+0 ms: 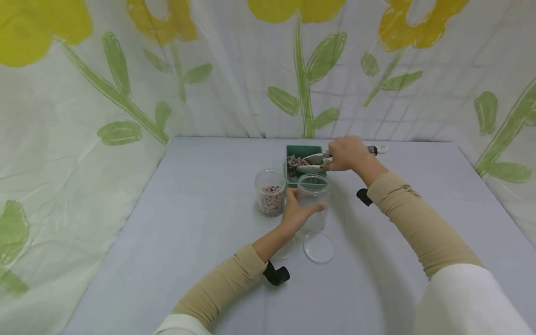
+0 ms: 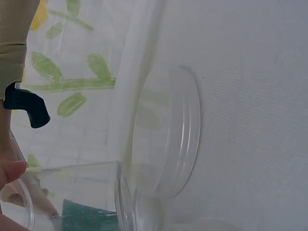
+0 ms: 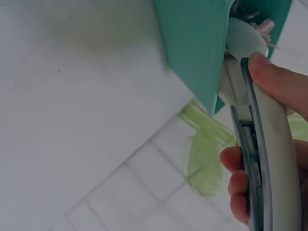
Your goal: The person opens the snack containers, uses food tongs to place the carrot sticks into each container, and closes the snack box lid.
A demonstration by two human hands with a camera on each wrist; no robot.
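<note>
My left hand (image 1: 295,215) grips a clear plastic jar (image 1: 311,221) around its side, thumb and fingers spread on the wall. No pieces show inside this jar. Just beyond it is a green box (image 1: 304,150) holding small brownish-pink pieces (image 1: 292,173). My right hand (image 1: 346,153) holds a pair of white-and-grey tongs (image 3: 276,154), thumb on one handle and fingers curled around the other. The tips of the tongs reach down into the box among the pieces. In the right wrist view the box wall hides part of the tips.
Left of the gripped jar stands a second clear jar (image 1: 264,186), part filled with similar pieces. A clear round lid (image 1: 319,247) lies on the table in front, and another lid (image 1: 285,251) is partly behind the left wrist. A flower-painted curtain (image 1: 234,83) borders the table's far edge.
</note>
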